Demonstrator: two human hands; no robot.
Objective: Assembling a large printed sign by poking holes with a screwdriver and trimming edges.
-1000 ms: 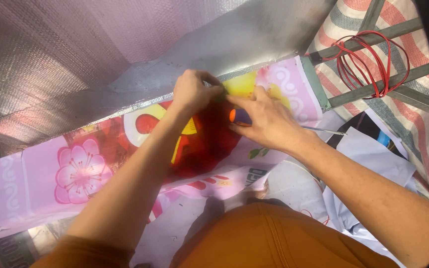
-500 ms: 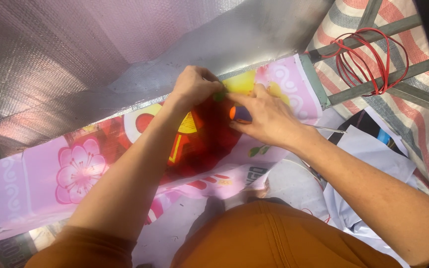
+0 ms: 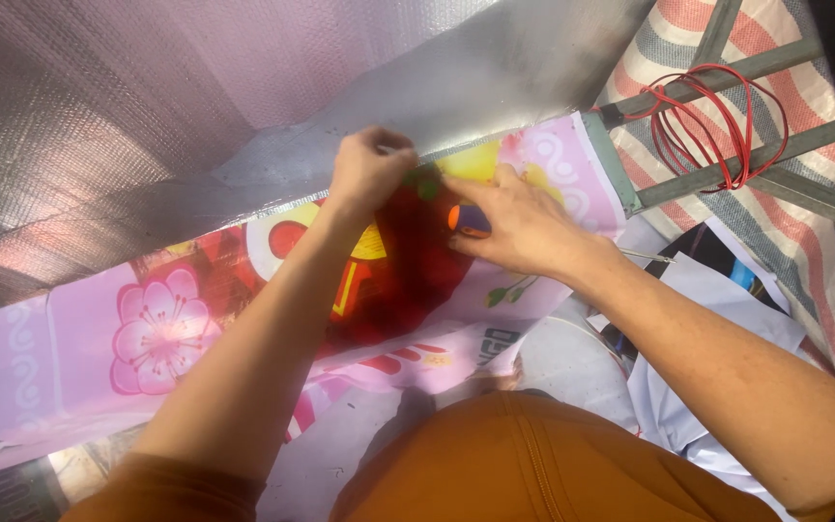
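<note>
fixing the banner edge to the silver sheet

we are bent over a pink printed banner (image 3: 157, 329), its red and yellow middle lying under our two hands, its top edge running along a silver bubble-foil sheet (image 3: 147, 106) that rises behind it like a wall. our left hand (image 3: 369, 169) is clenched in a pinch right at that top edge, fingers closed on the seam where banner and foil meet; what sits between the fingertips is too small to tell. our right hand (image 3: 519, 222) lies flat on the banner just beside it, palm pressing the print down, with a small orange and dark cylinder (image 3: 469, 219), perhaps a tape roll or a marker, tucked under the thumb and grasped there.

we judge the step in hand to be fastening or aligning the banner's upper edge to the foil at this spot. the next move, as we read it, calls for keeping the print taut under the right palm while the left pinch presses or shifts along the seam, so no wrinkle forms.

off to the right a coil of red wire (image 3: 717, 121) rests on grey metal bars (image 3: 727, 164) above a striped tarpaulin (image 3: 823, 261), well apart from both hands, and loose white sheets (image 3: 717, 309) lie near our right forearm.
</note>
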